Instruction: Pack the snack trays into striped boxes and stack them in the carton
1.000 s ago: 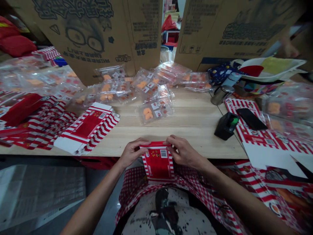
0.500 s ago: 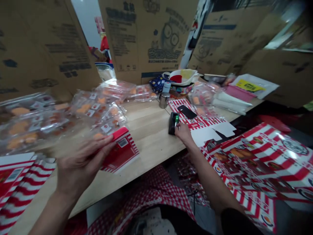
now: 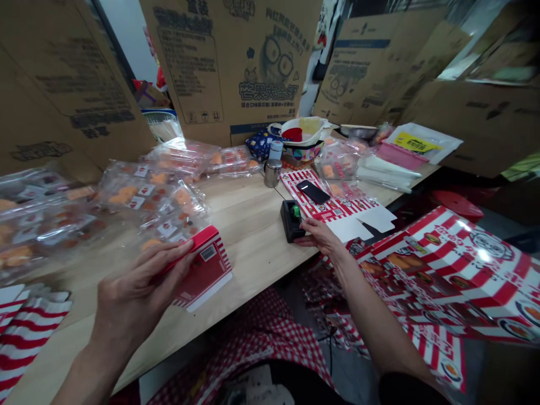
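My left hand pinches a small red carton with white stripes and a barcode between thumb and fingers. The carton is tilted above the near part of the wooden table, a white flap hanging from its lower edge. At the table's front edge, my right hand has its fingers bent against the near side of a black tape dispenser holding a green roll. Any strip of tape between those fingers is too small to make out. Just beyond lie a striped flat carton sheet and a black phone.
Clear packs with orange pieces lie along the left and back of the wooden table. A metal cup stands behind the dispenser. Striped cartons are at left; a large striped box is at right. Cardboard boxes wall the back.
My right hand has slid from the dispenser's top end to its near side, its fingers now lower. The left hand still holds the carton, a little lower. The whole view has shifted slightly.
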Action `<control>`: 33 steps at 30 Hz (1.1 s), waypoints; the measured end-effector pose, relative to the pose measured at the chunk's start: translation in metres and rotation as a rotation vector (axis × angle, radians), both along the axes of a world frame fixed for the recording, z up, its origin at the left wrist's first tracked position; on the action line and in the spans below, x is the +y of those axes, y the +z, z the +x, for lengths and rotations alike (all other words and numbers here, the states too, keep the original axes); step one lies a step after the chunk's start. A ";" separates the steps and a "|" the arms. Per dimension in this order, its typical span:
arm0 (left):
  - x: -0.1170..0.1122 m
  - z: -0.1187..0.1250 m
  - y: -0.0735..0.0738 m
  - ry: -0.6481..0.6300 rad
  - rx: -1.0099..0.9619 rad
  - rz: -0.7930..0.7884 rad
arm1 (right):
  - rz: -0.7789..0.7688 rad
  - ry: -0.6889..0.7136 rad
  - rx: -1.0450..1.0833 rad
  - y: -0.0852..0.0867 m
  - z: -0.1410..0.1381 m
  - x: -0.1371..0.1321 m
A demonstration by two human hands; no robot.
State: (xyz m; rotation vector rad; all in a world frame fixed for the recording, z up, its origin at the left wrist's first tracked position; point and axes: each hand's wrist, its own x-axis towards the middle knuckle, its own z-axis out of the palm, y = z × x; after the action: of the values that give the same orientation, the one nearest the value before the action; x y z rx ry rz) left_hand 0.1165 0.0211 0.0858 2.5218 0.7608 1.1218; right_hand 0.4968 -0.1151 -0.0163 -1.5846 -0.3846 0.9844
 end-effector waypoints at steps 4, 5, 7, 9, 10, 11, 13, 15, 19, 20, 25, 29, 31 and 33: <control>-0.004 0.009 -0.001 -0.045 0.031 0.029 | 0.048 -0.089 -0.055 -0.020 -0.013 -0.006; -0.005 0.011 -0.001 -0.052 0.029 0.033 | 0.050 -0.122 -0.079 -0.027 -0.017 -0.005; -0.007 0.015 -0.002 -0.043 0.013 0.035 | 0.044 -0.181 -0.135 -0.039 -0.026 -0.004; -0.008 0.017 -0.001 -0.034 0.005 0.018 | 0.033 -0.219 -0.203 -0.046 -0.032 -0.007; -0.008 0.017 0.000 -0.034 0.006 0.005 | 0.028 -0.231 -0.243 -0.046 -0.036 -0.010; -0.009 0.016 0.000 -0.040 0.011 -0.012 | 0.026 -0.236 -0.285 -0.044 -0.039 -0.013; -0.010 0.013 0.001 -0.067 0.017 -0.053 | 0.027 -0.236 -0.368 -0.032 -0.050 -0.020; -0.012 0.009 0.002 -0.074 -0.002 -0.082 | 0.047 -0.192 -0.446 -0.011 -0.069 -0.023; -0.019 0.001 0.000 -0.055 -0.047 -0.122 | 0.274 0.186 -0.441 0.044 -0.136 -0.009; -0.022 0.000 -0.001 -0.048 -0.042 -0.131 | 0.342 0.289 -0.378 0.057 -0.155 -0.001; -0.032 -0.004 -0.007 0.029 -0.082 -0.216 | 0.487 0.539 -0.112 0.096 -0.219 0.037; -0.035 -0.006 -0.010 0.035 -0.114 -0.216 | 0.394 0.497 -0.084 0.099 -0.234 0.052; -0.034 -0.006 -0.009 0.003 -0.096 -0.161 | 0.352 0.477 -0.125 0.097 -0.236 0.054; -0.032 -0.007 -0.007 -0.057 -0.066 -0.117 | 0.357 0.475 -0.169 0.095 -0.236 0.055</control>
State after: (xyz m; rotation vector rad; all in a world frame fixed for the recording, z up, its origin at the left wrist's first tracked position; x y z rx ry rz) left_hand 0.1096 -0.0112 0.0789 2.3831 0.7111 1.1026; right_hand 0.2610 -0.0598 0.0786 -1.2747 -1.0313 1.0646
